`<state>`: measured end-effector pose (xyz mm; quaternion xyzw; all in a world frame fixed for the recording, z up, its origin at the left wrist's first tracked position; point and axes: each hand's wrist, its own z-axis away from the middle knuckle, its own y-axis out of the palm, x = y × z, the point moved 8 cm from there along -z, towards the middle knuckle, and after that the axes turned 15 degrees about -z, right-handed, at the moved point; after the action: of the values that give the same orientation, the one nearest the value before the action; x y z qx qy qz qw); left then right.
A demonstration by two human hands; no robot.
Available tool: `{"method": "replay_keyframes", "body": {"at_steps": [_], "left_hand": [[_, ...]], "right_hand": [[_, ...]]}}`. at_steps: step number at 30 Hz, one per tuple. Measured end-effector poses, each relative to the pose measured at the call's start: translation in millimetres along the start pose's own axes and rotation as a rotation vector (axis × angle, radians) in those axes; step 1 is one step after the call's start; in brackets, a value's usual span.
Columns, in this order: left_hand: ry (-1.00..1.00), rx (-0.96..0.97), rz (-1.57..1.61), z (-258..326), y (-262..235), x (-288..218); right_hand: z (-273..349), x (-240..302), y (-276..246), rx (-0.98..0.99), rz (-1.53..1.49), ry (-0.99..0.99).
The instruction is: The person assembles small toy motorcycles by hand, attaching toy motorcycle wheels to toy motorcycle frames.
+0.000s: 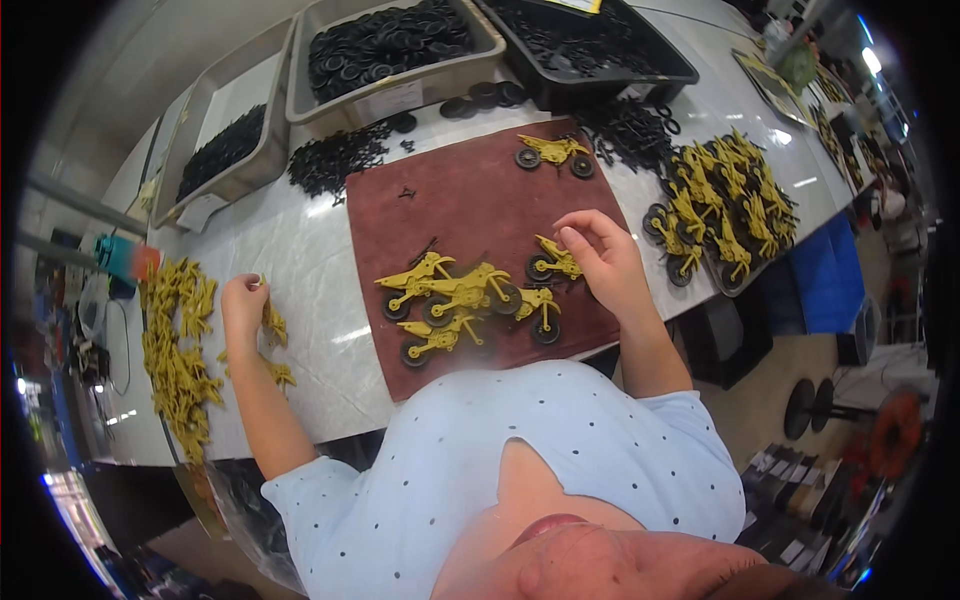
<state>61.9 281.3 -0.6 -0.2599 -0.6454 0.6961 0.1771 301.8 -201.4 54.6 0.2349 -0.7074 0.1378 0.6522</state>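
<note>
My left hand (243,308) is at the left of the table with its fingertips pinched on a yellow plastic motorcycle body, mostly hidden by the fingers. Loose yellow bodies (274,326) lie beside that hand. Over the right side of a dark red cloth (440,210), my right hand (605,262) has thumb and fingers drawn together; what they hold, if anything, is hidden. Just under it is a yellow toy motorcycle (562,260) with a black wheel, partly covered by the hand. Several partly built toy motorcycles (465,290) lie in a cluster on the cloth's near half.
A two-wheeled toy motorcycle (553,150) lies at the cloth's far edge. More are heaped at right (725,205); yellow bodies are piled at left (180,350). Behind stand a grey bin of black wheels (300,100) and a black bin (610,90). Small black parts (340,160) lie before them.
</note>
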Motion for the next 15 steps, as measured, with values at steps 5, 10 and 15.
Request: {"method": "replay_keyframes", "body": {"at_steps": [5,10,15], "left_hand": [[0.198,-0.078,0.215,16.8,-47.0,-90.5],[0.522,0.094,0.921,64.3,-75.4,-248.6],[0.503,0.421,1.205,89.0,-30.2,-355.0]], "right_hand": [[-6.4,0.2,6.2,0.102,0.124,0.042],[-31.6,13.5,29.4,0.149,0.005,-0.098],[-59.6,20.2,20.4,0.186,-0.029,-0.058]]}}
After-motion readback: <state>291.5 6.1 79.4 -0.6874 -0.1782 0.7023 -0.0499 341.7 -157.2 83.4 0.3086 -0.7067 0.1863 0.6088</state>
